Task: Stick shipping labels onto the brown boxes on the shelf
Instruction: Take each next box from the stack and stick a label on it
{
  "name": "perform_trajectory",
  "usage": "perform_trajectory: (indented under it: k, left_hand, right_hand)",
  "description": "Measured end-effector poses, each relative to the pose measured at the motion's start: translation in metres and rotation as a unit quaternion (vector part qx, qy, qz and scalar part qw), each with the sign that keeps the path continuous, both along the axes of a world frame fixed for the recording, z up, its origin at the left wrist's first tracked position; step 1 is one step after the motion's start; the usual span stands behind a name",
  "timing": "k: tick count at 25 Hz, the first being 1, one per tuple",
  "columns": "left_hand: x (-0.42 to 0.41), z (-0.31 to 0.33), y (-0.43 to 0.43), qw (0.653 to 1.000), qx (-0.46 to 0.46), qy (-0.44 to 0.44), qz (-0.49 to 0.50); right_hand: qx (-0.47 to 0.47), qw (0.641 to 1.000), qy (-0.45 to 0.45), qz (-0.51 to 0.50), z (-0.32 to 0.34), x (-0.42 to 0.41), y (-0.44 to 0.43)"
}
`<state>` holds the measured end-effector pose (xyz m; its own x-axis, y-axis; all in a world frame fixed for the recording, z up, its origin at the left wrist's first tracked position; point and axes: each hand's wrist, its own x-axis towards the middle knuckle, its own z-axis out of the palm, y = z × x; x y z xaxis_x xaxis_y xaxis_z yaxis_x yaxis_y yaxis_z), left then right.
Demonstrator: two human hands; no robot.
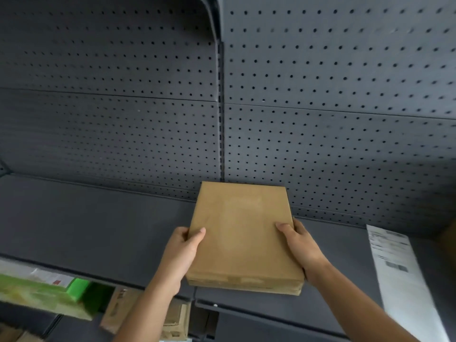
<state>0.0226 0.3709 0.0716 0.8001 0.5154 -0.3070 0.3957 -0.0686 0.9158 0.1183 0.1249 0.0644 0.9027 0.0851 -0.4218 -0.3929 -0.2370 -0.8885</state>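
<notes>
Dark shelf [98, 230] under a flat brown box [243, 233], long axis pointing away, gripped between left hand [181, 255] and right hand [299, 248]; label sheet [399, 267] lies right of the right hand.

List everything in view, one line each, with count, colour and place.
box: one, brown, over the shelf's front edge, held at both sides.
shelf: one, dark grey, across the middle.
pegboard: dark grey, perforated, behind the shelf.
label sheet: one, white with print, on the shelf at right.
green package: one, green, lower left below the shelf.
cardboard items: brown, count unclear, under the shelf.
left hand: on the box's left edge.
right hand: on the box's right edge.
</notes>
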Motion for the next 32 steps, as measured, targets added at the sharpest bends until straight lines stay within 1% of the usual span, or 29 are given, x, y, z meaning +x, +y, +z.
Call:
perform_trajectory:
  k: [5,11,16,24,26,28,30,32]
  left_hand:
    - [0.02,0.003,-0.075,0.999,-0.008,-0.009,-0.051]
    - [0.029,-0.001,-0.127,0.997,-0.003,0.0,-0.08]
    - [0.028,-0.008,-0.144,0.997,0.005,0.015,-0.08]
    - [0.026,-0.013,-0.146,0.996,0.029,0.021,-0.077]
    - [0.026,-0.012,-0.146,0.995,0.053,0.02,-0.081]
    - [0.025,-0.011,-0.146,0.991,0.103,0.015,-0.09]
    - [0.024,-0.01,-0.146,0.98,0.175,0.009,-0.096]
    - [0.024,-0.009,-0.149,0.96,0.26,-0.005,-0.105]
  right_hand:
    - [-0.016,0.998,-0.01,-0.06,0.008,-0.005,-0.078]
    - [-0.029,0.995,-0.018,-0.093,0.003,-0.009,-0.131]
    - [-0.016,0.996,-0.014,-0.085,0.005,-0.011,-0.143]
    - [-0.006,0.997,-0.016,-0.073,-0.002,-0.007,-0.143]
    - [-0.005,0.997,-0.024,-0.069,-0.002,-0.007,-0.143]
    - [-0.012,0.994,-0.066,-0.085,-0.002,-0.008,-0.148]
    - [-0.046,0.983,-0.132,-0.115,-0.001,-0.01,-0.164]
    - [-0.113,0.97,-0.183,-0.117,-0.005,-0.014,-0.191]
